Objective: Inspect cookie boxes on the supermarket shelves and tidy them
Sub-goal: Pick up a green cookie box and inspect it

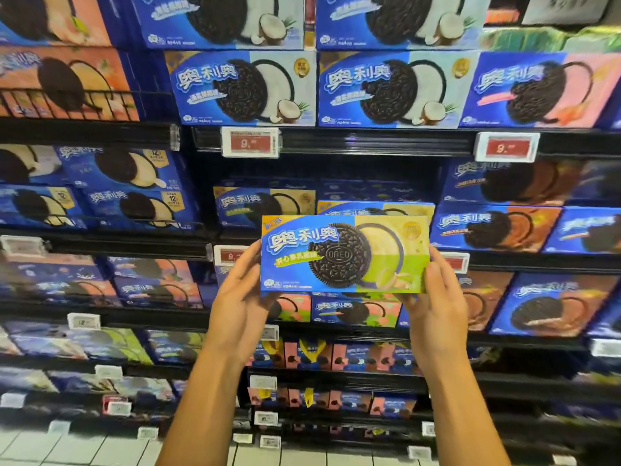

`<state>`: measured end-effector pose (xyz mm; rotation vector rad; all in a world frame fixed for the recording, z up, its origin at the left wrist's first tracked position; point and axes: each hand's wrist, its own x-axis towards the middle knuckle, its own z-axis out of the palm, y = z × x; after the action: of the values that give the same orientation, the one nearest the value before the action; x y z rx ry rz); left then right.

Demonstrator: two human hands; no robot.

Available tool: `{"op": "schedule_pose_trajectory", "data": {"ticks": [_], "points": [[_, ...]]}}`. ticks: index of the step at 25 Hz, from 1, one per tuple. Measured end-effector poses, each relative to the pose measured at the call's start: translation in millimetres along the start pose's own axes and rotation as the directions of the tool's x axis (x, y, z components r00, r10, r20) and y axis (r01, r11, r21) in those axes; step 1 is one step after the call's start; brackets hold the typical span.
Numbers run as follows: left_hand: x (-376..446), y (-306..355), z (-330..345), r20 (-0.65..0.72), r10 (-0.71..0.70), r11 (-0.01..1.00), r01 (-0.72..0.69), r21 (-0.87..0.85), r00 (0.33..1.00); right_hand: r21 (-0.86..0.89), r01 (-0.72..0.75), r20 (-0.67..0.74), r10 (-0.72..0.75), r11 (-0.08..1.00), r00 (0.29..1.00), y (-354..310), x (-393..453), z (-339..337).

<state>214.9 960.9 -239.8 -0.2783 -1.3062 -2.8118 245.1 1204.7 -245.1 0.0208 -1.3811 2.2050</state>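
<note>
- The box (344, 253) sits upright and level between both hands, front facing the camera.
- Left hand (240, 297): fingers clamp the box's left end.
- Right hand (437, 297): fingers clamp its right end.
- Beyond the fingertips, shelves (336, 142) carry stacked boxes.

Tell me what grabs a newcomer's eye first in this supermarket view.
First, the blue-and-green cardboard cookie box held up at centre frame, facing the camera, with the left hand and right hand gripping its two ends. Behind it, black shelves packed with similar blue cookie boxes fill the view. Two red-and-white price tags stand out on the shelf edge above the held box.
</note>
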Motion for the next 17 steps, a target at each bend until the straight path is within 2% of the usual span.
{"op": "schedule_pose_trajectory", "data": {"ticks": [5, 10, 12, 17], "points": [[-24.0, -14.9, 13.2, -0.060, 0.039, 0.999, -0.039, 0.006, 0.997, 0.046, -0.095, -0.013, 0.095, 0.994, 0.995, 2.9, -11.1, -14.9], [-37.1, -18.5, 21.0, -0.038, -0.040, 0.999, 0.039, -0.033, 0.998, 0.254, -0.206, 0.023, 0.207, 0.945, 0.978, 0.4, -17.2, -29.2], [-41.9, -18.7, 20.1, -0.034, -0.109, 0.991, 0.106, -0.082, 0.993, 0.232, -0.193, 0.051, 0.186, 0.953, 0.981, -3.7, -19.9, -32.5], [-50.2, -20.2, 20.0, -0.072, -0.212, 0.973, 0.203, -0.113, 0.975, 0.027, -0.133, 0.057, 0.131, 0.991, 0.990, -15.7, -27.2, -30.3]]}}
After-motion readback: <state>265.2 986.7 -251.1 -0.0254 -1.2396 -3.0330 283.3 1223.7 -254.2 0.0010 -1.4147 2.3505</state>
